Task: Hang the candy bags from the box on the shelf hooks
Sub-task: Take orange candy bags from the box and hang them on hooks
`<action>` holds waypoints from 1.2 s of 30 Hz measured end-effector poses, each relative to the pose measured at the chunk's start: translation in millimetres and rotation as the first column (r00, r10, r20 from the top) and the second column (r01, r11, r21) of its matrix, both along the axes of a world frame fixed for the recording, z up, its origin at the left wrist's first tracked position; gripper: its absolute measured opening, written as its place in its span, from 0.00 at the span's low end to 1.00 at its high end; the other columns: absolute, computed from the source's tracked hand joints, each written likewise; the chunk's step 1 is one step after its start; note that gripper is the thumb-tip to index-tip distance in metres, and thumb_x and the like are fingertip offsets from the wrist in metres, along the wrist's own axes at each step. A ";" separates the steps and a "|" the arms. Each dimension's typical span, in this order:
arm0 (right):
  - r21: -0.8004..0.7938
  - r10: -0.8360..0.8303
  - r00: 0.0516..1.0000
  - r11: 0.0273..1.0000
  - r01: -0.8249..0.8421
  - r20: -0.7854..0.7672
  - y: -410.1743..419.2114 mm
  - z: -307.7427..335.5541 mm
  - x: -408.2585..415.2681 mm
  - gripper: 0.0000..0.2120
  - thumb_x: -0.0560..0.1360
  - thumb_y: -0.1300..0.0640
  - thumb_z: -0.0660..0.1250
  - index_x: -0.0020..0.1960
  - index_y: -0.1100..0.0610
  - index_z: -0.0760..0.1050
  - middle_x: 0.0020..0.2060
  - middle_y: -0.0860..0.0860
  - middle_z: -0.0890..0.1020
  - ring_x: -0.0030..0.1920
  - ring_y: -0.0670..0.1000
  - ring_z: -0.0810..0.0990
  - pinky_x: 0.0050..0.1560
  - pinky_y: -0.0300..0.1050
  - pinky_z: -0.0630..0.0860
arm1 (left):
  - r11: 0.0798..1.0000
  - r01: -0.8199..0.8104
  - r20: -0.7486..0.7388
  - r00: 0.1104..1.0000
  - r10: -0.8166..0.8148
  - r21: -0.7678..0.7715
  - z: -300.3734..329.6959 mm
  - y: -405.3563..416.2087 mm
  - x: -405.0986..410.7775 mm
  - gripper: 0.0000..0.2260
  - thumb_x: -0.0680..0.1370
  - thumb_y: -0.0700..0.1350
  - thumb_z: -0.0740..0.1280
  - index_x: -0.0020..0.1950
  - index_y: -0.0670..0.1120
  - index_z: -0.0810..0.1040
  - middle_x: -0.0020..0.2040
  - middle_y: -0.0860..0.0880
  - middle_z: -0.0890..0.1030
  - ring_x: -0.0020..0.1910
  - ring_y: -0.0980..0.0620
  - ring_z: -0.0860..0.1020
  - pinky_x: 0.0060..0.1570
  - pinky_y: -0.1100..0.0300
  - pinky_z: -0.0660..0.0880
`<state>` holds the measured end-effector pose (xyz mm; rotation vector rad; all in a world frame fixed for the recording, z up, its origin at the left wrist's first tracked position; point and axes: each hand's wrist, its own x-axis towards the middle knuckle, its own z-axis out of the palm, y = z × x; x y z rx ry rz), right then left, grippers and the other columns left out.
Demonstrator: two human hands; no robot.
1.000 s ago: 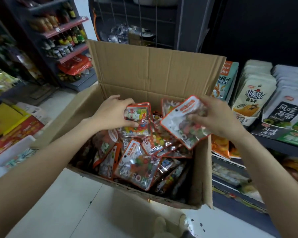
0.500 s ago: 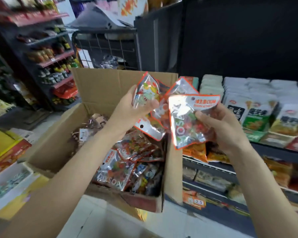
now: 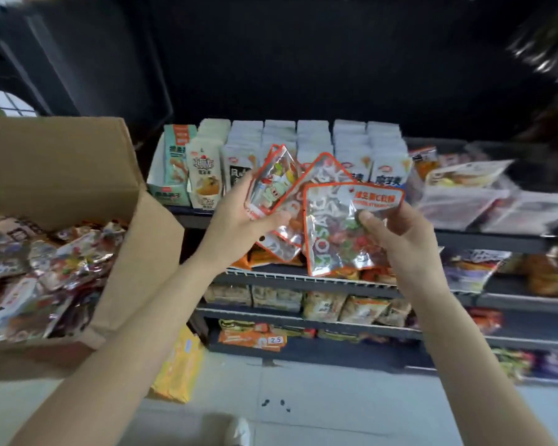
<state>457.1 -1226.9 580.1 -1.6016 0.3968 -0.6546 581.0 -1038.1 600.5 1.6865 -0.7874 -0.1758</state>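
My left hand (image 3: 239, 217) grips a small fan of orange-edged clear candy bags (image 3: 276, 185), held up in front of the shelves. My right hand (image 3: 397, 233) pinches one more candy bag (image 3: 339, 233) of the same kind by its upper right part, its orange label facing me. The two sets of bags overlap in the middle. At the left stands the open cardboard box (image 3: 78, 175), with several more candy bags (image 3: 42, 268) piled inside. No shelf hooks show in this view.
Dark shelves (image 3: 303, 280) carry rows of white and teal snack packs (image 3: 316, 146) at the top and more packs on lower tiers. A yellow pack (image 3: 178, 365) leans by the box. Pale tiled floor (image 3: 319, 407) lies below, and a shoe tip (image 3: 237, 431) shows at the bottom.
Both hands lifted the bags out of the box and carried them to the right, in front of the shelves. The view turned right, so the box now sits at the left.
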 end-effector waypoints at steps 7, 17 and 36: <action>-0.103 -0.147 0.988 0.983 0.150 0.040 -60.3 -0.8 -36.5 0.23 0.75 0.60 0.70 0.66 0.49 0.67 0.48 0.48 0.83 0.48 0.54 0.84 0.43 0.48 0.83 | 0.954 -0.150 0.046 0.985 0.167 -0.260 3.5 -73.4 -18.4 0.26 0.71 0.37 0.75 0.61 0.48 0.65 0.58 0.53 0.74 0.51 0.62 0.80 0.46 0.68 0.76; -0.399 -0.281 0.934 0.848 0.349 0.220 -123.6 34.7 -26.1 0.15 0.77 0.59 0.69 0.56 0.42 0.73 0.48 0.44 0.80 0.44 0.49 0.81 0.42 0.55 0.80 | 0.991 0.072 0.494 0.870 -0.005 -0.116 50.0 -150.2 18.4 0.17 0.78 0.44 0.69 0.64 0.55 0.71 0.61 0.68 0.71 0.61 0.73 0.69 0.60 0.77 0.64; -0.280 -0.423 0.802 0.780 0.559 0.423 -259.4 111.2 16.4 0.19 0.74 0.52 0.72 0.64 0.50 0.78 0.55 0.41 0.80 0.60 0.40 0.76 0.66 0.44 0.72 | 0.987 -0.011 0.834 0.536 -0.128 0.159 75.6 -258.6 32.7 0.27 0.79 0.40 0.67 0.74 0.59 0.64 0.44 0.52 0.77 0.30 0.61 0.71 0.27 0.62 0.72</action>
